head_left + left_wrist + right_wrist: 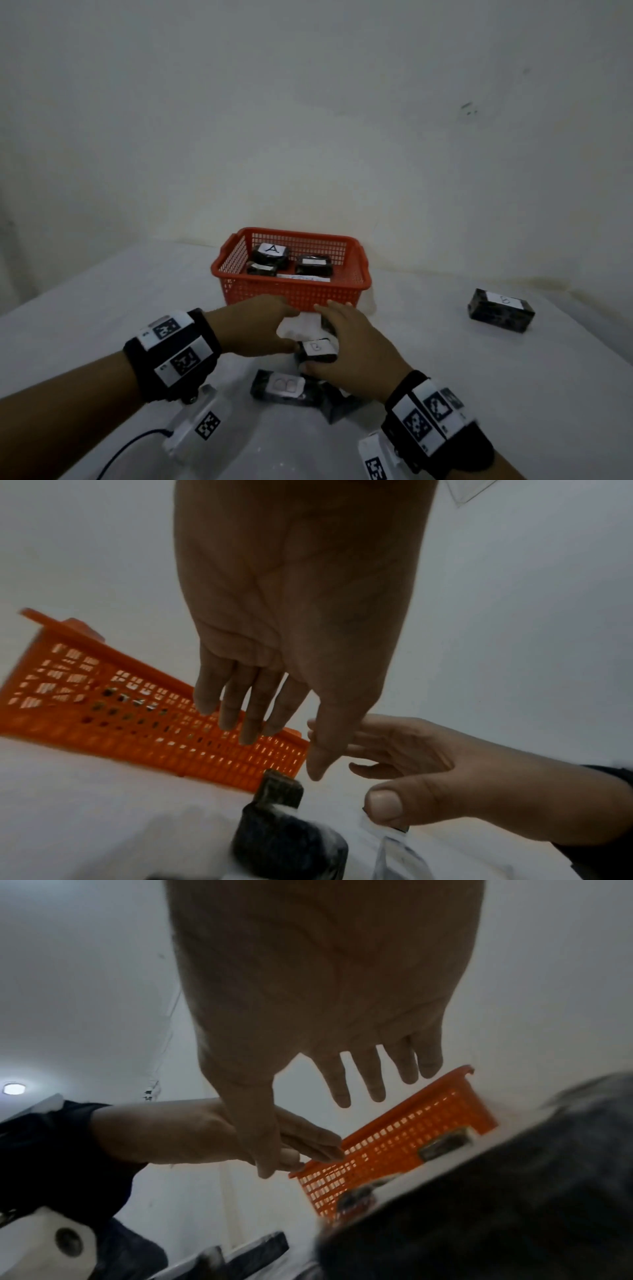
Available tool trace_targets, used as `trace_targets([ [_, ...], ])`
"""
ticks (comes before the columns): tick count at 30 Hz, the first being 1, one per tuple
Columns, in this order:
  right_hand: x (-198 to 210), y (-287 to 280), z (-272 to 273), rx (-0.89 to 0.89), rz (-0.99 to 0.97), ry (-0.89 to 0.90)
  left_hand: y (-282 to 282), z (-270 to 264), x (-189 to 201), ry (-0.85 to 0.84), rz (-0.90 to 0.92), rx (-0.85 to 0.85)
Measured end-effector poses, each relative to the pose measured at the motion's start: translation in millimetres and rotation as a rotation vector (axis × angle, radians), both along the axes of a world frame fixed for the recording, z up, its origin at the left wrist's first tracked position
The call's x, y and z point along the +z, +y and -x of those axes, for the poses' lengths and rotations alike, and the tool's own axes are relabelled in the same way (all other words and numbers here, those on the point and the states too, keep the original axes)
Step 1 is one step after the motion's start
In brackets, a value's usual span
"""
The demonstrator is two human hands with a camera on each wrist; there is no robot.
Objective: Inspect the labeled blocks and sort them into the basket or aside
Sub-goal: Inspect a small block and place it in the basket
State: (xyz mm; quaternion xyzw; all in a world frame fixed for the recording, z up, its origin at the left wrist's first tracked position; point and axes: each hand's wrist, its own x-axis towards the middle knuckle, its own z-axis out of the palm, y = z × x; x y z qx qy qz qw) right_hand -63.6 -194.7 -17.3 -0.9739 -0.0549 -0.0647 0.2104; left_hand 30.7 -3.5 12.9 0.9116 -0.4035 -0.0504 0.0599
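1. The left hand is seen with fingers straight and relaxed, its thumb close beside a dark block labelled B; no grip is shown.
2. The right hand is spread over the same block, thumb near its lower edge; whether it is pinched cannot be told.
3. A second B block lies on the bench just nearer the person.
4. The orange basket stands just beyond the hands, with labelled blocks inside, one marked A.
5. Another block lies well apart to the right.
6. Judgement: label inspection is in hand; next, a firm grip and placement aside are called for.
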Motion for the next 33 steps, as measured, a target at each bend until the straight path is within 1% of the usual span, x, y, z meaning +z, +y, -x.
trace_targets([
  [2, 1, 20, 2, 0.056, 0.052, 0.038, 14, 1, -11, 0.035, -0.07, 0.056],
  [6, -3, 47, -1, 0.105, 0.146, 0.07, 32, 7, -27, 0.112, -0.096, 0.014],
  [10, -6, 61, -7, 0.096, 0.282, 0.172, 34, 17, -36, 0.099, -0.144, 0.0],
  [14, -6, 66, -14, 0.085, 0.412, 0.241, 31, 18, -38, 0.082, -0.104, -0.006],
  [16, -6, 64, -16, 0.074, 0.419, 0.249, 32, 16, -35, 0.088, -0.061, -0.009],
  [19, -1, 60, -17, 0.039, 0.342, 0.245, 35, 11, -29, 0.124, -0.021, -0.006],
  [24, 11, 54, -24, 0.037, 0.179, 0.22, 39, -4, -19, 0.177, 0.083, 0.022],
  [27, 14, 47, -29, 0.013, 0.05, 0.187, 45, -12, -10, 0.196, 0.148, 0.02],
  [31, 18, 35, -36, 0.004, -0.131, 0.097, 53, -23, 2, 0.259, 0.311, 0.047],
  [33, 20, 28, -40, -0.009, -0.263, 0.047, 55, -29, 6, 0.291, 0.415, 0.062],
])
